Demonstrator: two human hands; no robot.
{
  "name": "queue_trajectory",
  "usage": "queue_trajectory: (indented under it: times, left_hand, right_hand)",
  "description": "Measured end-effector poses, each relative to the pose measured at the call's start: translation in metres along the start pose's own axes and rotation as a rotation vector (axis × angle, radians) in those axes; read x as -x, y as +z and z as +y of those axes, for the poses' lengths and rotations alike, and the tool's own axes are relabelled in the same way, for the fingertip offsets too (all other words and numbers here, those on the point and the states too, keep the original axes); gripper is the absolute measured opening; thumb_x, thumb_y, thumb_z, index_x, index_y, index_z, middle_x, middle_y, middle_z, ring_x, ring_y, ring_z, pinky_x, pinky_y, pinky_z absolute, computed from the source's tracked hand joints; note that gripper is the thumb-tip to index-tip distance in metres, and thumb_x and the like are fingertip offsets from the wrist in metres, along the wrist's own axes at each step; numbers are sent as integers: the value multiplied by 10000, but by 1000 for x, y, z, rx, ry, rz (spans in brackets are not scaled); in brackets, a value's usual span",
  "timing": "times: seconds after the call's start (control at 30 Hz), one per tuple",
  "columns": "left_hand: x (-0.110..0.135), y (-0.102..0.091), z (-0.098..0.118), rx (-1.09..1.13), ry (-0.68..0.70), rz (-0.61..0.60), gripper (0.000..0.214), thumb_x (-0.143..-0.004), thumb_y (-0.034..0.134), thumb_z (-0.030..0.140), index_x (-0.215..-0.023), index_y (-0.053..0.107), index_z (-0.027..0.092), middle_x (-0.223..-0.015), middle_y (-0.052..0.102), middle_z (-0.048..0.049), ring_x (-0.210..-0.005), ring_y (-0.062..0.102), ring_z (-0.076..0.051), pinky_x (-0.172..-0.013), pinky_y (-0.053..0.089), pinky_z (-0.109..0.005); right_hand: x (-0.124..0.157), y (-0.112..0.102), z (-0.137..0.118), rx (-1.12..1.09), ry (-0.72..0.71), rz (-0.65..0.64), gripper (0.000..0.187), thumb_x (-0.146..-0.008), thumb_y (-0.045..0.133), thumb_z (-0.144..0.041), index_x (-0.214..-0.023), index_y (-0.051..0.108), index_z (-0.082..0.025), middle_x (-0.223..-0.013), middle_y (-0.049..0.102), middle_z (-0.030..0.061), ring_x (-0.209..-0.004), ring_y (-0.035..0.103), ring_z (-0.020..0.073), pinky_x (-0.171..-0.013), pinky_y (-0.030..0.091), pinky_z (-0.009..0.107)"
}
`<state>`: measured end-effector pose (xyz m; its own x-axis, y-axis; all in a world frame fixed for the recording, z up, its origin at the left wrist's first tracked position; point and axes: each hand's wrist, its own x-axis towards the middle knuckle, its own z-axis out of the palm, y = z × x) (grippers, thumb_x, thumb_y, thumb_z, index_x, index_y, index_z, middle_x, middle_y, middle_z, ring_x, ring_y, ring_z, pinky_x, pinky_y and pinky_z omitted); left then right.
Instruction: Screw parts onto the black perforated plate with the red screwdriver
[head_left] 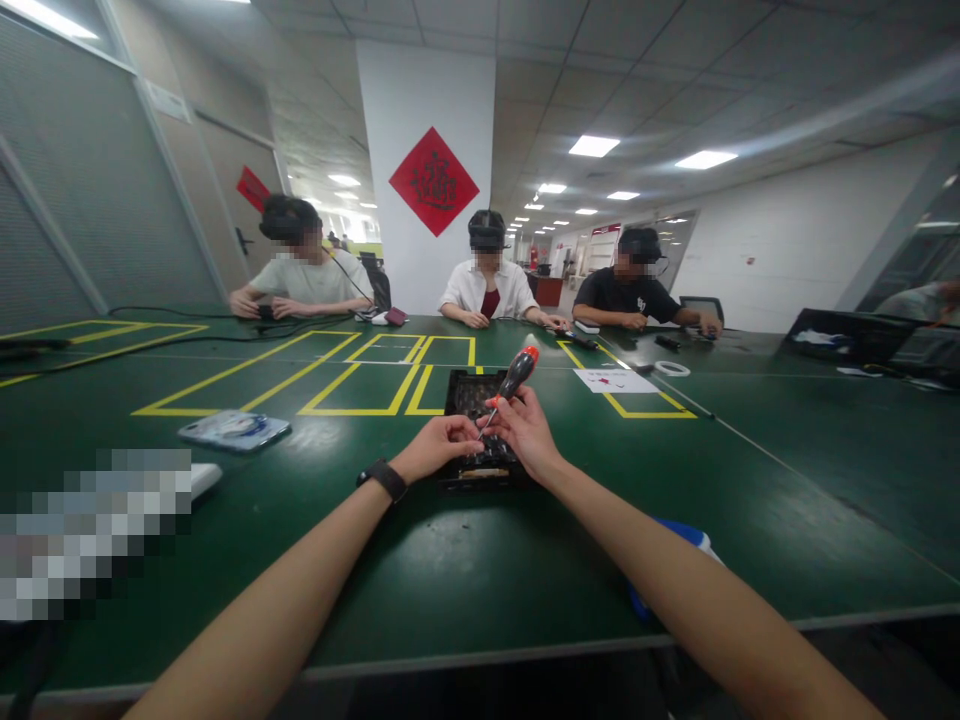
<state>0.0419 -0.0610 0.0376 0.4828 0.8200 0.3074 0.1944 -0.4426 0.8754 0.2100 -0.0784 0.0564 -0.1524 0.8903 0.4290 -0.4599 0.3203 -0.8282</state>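
My right hand [531, 436] holds a screwdriver [517, 373] with a black and red handle. The shaft slants down to the left over a black plastic tray [484, 484] with a patterned inside. Close to the screwdriver's tip, my left hand [437, 447] is closed in a pinch. Whatever its fingertips hold is too small to make out. Both hands are above the tray, hiding part of its inside. A dark watch [384, 480] is on my left wrist.
A phone in a patterned case [235, 429] lies to the left, beyond a pixelated object [90, 535]. A blue and white item [686, 540] is partly under my right forearm. Yellow tape marks the green table [420, 590]. Several people sit across, near a paper sheet [626, 381] and tape roll [672, 369].
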Motion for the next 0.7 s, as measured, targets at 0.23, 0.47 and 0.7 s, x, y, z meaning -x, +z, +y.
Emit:
queue_trajectory:
  times: [0.23,0.47,0.7]
  left_hand:
    - [0,-7,2,83,-30,-84,307,-710,626,399,-742,595,94,-614,571,3,-558,493,-79,-570,385,-208]
    - [2,-7,9,172,-27,-142,278,-731,616,371,-767,597,96,-656,601,-14,-604,532,-91,-628,415,-230]
    - [0,-4,6,185,-34,-88,274,-628,717,292,-726,536,111,-653,559,36,-580,505,-58,-605,398,-200]
  right_hand:
    - [-1,-3,1,-70,73,-56,273,-804,516,-390,-1003,435,-222,-866,640,22,-685,644,135,-598,545,285]
    - [1,-2,0,-10,79,-34,307,-791,539,-397,-1011,512,-185,-784,645,37,-685,640,137,-616,535,270]
    - [2,0,-1,24,65,-60,299,-780,549,-408,-980,500,-191,-739,636,16,-650,629,121,-598,527,257]
